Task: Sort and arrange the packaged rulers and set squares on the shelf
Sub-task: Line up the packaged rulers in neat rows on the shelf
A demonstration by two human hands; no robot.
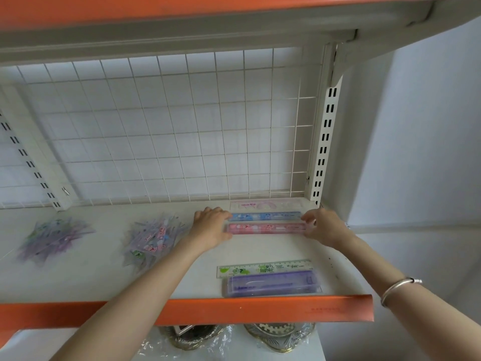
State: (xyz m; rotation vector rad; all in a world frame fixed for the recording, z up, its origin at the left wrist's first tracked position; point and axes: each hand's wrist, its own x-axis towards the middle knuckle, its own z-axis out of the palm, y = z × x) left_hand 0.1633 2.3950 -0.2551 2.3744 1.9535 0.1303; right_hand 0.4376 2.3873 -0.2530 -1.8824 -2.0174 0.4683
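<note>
Item: left hand [212, 226], fingers curled over the left end of the pink ruler [265, 228]; right hand [322, 225], fingertips pinching its right end. I read the two-ended hold as squaring it parallel to the blue ruler [265, 216] just behind. Blur hides whether the left fingers also touch the blue one. Behind that lies a pale pack [265, 204], by the wire grid [156, 126]. Shelf [104, 282] front: green ruler [263, 268] and purple case [270, 284], overlapping, not yet in the row. Left: middle heap [153, 238] and far heap [56, 237] of set squares, unsorted.
</note>
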